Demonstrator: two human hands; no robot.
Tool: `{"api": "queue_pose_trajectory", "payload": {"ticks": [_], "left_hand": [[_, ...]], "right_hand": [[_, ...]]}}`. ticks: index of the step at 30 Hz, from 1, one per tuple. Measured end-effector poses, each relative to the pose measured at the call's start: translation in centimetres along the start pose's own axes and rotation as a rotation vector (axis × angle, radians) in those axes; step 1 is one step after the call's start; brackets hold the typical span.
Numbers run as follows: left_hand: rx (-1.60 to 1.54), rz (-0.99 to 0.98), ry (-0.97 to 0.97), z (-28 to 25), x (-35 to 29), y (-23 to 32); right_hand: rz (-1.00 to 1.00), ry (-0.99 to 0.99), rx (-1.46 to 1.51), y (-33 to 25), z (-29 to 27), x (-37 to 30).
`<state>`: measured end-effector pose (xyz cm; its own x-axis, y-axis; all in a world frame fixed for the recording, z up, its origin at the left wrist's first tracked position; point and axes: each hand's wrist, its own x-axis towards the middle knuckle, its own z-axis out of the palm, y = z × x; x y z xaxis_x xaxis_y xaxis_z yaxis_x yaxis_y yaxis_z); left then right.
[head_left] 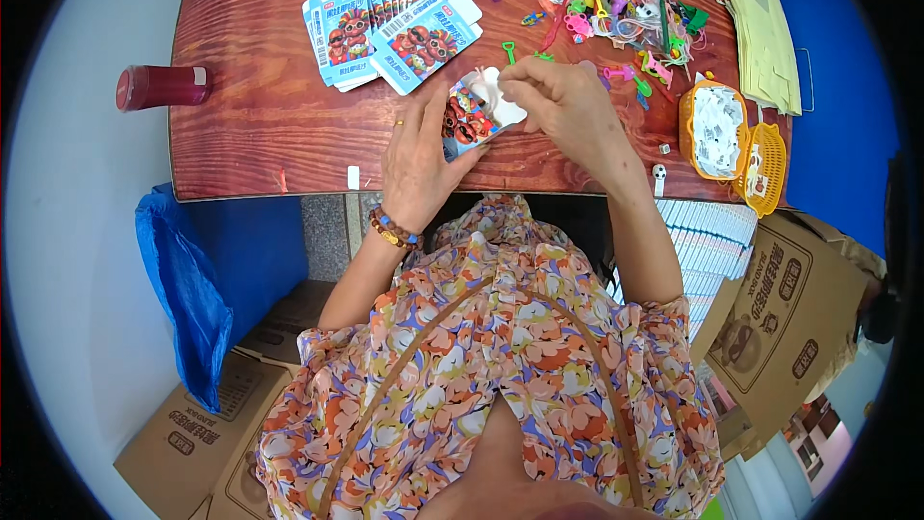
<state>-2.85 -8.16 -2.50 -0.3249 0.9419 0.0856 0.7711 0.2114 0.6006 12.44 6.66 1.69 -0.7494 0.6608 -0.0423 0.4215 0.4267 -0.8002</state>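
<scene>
Near the table's front edge, my left hand [416, 152] is closed round a small printed carton [466, 123] with cartoon figures on its face. The carton's white inside and flaps [499, 101] show at its upper right end. My right hand [566, 108] is at that end, thumb and fingers pinched together; whatever lies between the fingertips is too small to make out. Just beyond the carton, a fanned stack of flat blue-and-white cartons [423, 43] lies on the table. A green toy shovel [509, 52] rests beside my right fingers.
A heap of small colourful plastic toys [616, 10] spreads across the far right. Nearer stands an orange basket [686, 140] of paper slips, its lid hinged open. A red jar [164, 88] lies at the left edge. Yellow papers [760, 43] stack at right; cardboard boxes [794, 299] stand below.
</scene>
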Motion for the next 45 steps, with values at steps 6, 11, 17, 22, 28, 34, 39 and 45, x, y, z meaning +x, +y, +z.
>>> {"api": "queue_pose_trajectory", "payload": {"ticks": [6, 11, 17, 22, 28, 34, 39, 45], "left_hand": [[-0.034, 0.032, 0.04, 0.1, 0.4, -0.1], [-0.04, 0.038, 0.079, -0.5, 0.0, -0.6], [-0.052, 0.02, 0.068, -0.9, 0.1, -0.5], [-0.004, 0.042, 0.097, -0.5, -0.1, -0.7], [-0.002, 0.074, 0.075, 0.2, 0.6, -0.1], [0.011, 0.187, 0.064, 1.2, 1.8, 2.2], [-0.028, 0.266, 0.026, 2.9, 2.7, 3.1], [-0.143, 0.216, -0.013, 2.7, 2.4, 3.1]], "right_hand": [[0.006, 0.002, 0.233, 0.5, 1.0, -0.6], [0.187, 0.215, 0.141, 2.2, -1.1, 0.8], [0.138, 0.124, -0.549, 4.9, 2.4, 4.3], [0.303, -0.068, -0.638, 3.3, 1.9, 5.1], [0.209, 0.129, 0.082, 3.1, -1.5, 1.4], [0.168, 0.1, 0.128, 1.1, -1.9, -1.3], [0.094, 0.123, -0.234, 1.3, -3.7, -3.1], [0.297, 0.394, -0.158, 5.8, -10.4, -7.6]]}}
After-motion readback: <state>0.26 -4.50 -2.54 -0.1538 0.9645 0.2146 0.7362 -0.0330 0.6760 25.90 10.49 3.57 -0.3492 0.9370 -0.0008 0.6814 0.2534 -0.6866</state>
